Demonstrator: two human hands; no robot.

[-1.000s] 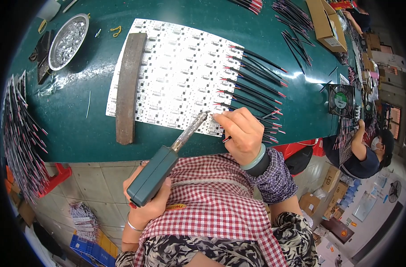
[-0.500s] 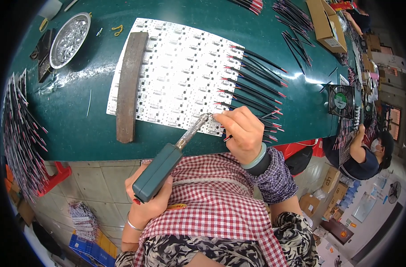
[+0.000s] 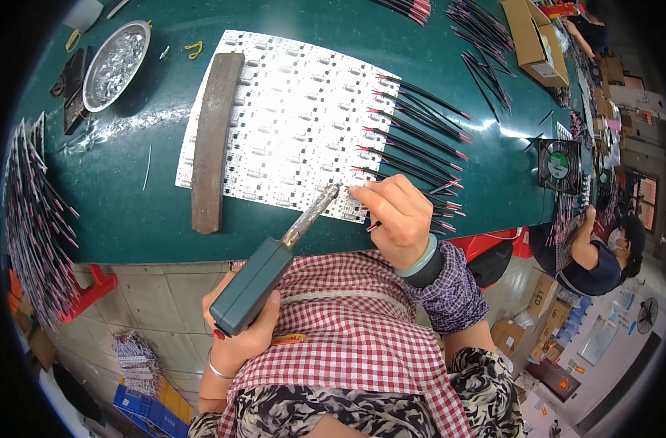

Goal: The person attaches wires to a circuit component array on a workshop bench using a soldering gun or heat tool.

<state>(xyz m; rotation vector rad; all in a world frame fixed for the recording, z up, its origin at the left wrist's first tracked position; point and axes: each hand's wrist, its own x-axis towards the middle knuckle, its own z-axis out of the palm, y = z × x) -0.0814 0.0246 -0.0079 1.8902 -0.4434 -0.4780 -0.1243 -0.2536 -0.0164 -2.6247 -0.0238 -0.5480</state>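
Observation:
My left hand (image 3: 254,337) is wrapped round the dark green handle of a soldering iron (image 3: 253,283). Its metal barrel slants up and right, the tip over the lower right part of a white circuit board sheet (image 3: 282,146). Just right of the tip, my right hand (image 3: 402,223) is closed in a pinch at the sheet's edge. A dark wire end (image 3: 372,227) shows below the fingers; the rest of that wire is covered by the hand. Above it, several black wires (image 3: 417,135) with red and white ends lie in a row along the sheet's right edge.
A rusty metal bar (image 3: 215,146) weighs down the sheet's left side. A metal bowl (image 3: 116,67) of silvery bits stands far left. Wire bundles (image 3: 37,226) hang over the left edge. At right are a small fan (image 3: 559,165), a cardboard box (image 3: 536,44) and a co-worker (image 3: 599,248).
The soldering iron has drawn back slightly down and left, its tip now a little farther from my right fingertips. My right hand stays in place.

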